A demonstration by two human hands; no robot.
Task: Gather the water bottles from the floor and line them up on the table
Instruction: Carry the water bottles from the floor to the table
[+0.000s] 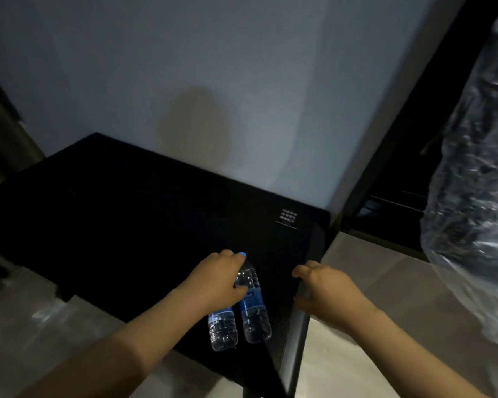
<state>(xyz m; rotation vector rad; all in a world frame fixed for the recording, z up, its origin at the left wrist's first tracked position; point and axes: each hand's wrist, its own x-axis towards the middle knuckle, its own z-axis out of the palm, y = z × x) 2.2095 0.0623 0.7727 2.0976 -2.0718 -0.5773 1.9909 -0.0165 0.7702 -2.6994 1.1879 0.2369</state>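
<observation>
Two clear water bottles with blue labels are over the near right part of the black table point(127, 214). My left hand point(216, 280) is closed around both of them near their tops. The right bottle point(253, 308) shows a blue cap above my fingers. The left bottle point(222, 328) shows only its lower half below my hand. Both lean with their bases toward me. My right hand point(325, 288) hovers at the table's right edge with fingers curled and apart, holding nothing.
A pale wall rises behind the table. White printed text point(288, 217) marks the table's far right corner. A large clear plastic bag point(477, 196) hangs at the right. Light floor tiles point(365, 282) lie to the right and near left of the table.
</observation>
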